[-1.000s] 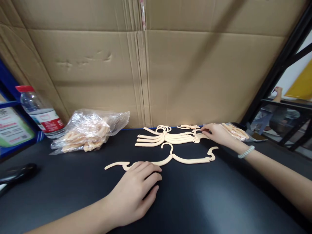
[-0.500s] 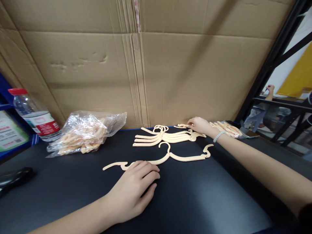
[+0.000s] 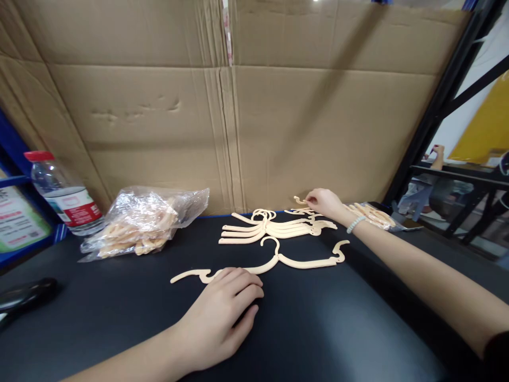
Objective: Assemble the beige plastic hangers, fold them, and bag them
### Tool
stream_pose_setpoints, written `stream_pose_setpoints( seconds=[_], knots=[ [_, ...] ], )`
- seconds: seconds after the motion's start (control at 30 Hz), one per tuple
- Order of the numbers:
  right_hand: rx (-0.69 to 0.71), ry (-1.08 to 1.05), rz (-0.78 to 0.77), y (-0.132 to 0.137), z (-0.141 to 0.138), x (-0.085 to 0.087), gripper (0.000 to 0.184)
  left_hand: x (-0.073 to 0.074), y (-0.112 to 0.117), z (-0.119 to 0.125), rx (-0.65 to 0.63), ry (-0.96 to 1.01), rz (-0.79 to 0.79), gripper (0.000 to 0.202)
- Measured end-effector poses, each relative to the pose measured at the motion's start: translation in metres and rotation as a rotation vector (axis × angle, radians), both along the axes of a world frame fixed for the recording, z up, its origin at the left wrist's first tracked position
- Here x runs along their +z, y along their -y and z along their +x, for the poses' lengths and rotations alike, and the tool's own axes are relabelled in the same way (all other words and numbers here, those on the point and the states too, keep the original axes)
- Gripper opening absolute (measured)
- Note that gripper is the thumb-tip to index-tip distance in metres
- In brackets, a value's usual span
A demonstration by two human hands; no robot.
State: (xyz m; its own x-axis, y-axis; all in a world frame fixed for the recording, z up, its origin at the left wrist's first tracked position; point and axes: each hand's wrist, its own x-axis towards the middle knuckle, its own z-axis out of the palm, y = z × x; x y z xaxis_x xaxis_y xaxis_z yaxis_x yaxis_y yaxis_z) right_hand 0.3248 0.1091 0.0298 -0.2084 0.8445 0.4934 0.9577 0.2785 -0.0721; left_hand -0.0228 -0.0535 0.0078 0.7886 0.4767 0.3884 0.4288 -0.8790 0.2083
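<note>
A cream plastic folding clothes hanger (image 3: 306,263) lies spread on the black table, hook toward the back. My left hand (image 3: 222,318) rests over its left arm, fingers loosely bent and a little apart, covering part of it. At the back right, my right hand (image 3: 326,203) pinches a small curved hanger piece (image 3: 299,200), raised just above the tabletop. Below that hand are more small cream pieces (image 3: 296,211). Several more cream hangers (image 3: 286,229) lie together behind the spread one, their hooks overlapping.
A clear bag of cream parts (image 3: 137,228) sits at the left, beside a red-capped bottle (image 3: 75,204). Another bag of parts (image 3: 374,216) is behind my right wrist. Cardboard (image 3: 159,116) walls off the back. A black object (image 3: 27,294) lies at the left edge.
My right hand has lifted slightly from among the small pieces with one curved piece in its fingers. My left hand stays on the hanger. The view has tilted up slightly.
</note>
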Motion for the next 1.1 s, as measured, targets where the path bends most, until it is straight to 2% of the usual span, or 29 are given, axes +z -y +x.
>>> stream_pose_setpoints(
  seconds=[0.2, 0.33, 0.4, 0.47, 0.57, 0.6, 0.67, 0.77, 0.87, 0.93, 1.07, 1.1],
  knots=[
    [0.106, -0.226, 0.044, 0.03, -0.003, 0.018, 0.019, -0.001, -0.001, -0.001, 0.001, 0.029, -0.051, 0.024],
    [0.218, -0.331, 0.006, 0.061, -0.026, 0.026, 0.023, 0.0, 0.0, -0.001, 0.01, 0.131, -0.21, 0.021],
    [0.302, -0.356, 0.023, 0.081, -0.044, 0.025, 0.02, 0.002, 0.001, 0.002, 0.044, 0.259, -0.402, 0.018],
    [0.508, -0.306, 0.14, 0.101, -0.063, 0.023, 0.016, 0.004, 0.002, 0.007, 0.066, 0.437, -0.707, 0.025],
    [0.752, -0.029, 0.269, 0.129, -0.09, 0.019, 0.019, 0.006, 0.006, 0.014, 0.08, 0.686, -1.22, 0.043],
    [0.793, 0.064, 0.318, 0.136, -0.097, 0.018, 0.02, 0.007, 0.007, 0.016, 0.089, 0.733, -1.339, 0.044],
    [0.849, 0.215, 0.408, 0.147, -0.11, 0.017, 0.023, 0.008, 0.008, 0.017, 0.097, 0.755, -1.468, 0.038],
    [0.905, 0.302, 0.493, 0.151, -0.12, 0.017, 0.024, 0.008, 0.008, 0.016, 0.084, 0.742, -1.504, 0.031],
    [0.87, 0.247, 0.458, 0.139, -0.116, 0.016, 0.021, 0.007, 0.006, 0.015, 0.118, 0.782, -1.488, 0.034],
    [0.77, 0.167, 0.346, 0.124, -0.105, 0.014, 0.025, 0.007, 0.006, 0.014, 0.142, 0.777, -1.46, 0.033],
    [0.522, 0.029, 0.011, 0.088, -0.079, 0.005, 0.018, 0.006, 0.006, 0.014, 0.162, 0.734, -1.384, 0.033],
    [0.496, 0.018, -0.039, 0.081, -0.074, 0.001, 0.015, 0.006, 0.006, 0.014, 0.17, 0.734, -1.369, 0.033]
  ],
)
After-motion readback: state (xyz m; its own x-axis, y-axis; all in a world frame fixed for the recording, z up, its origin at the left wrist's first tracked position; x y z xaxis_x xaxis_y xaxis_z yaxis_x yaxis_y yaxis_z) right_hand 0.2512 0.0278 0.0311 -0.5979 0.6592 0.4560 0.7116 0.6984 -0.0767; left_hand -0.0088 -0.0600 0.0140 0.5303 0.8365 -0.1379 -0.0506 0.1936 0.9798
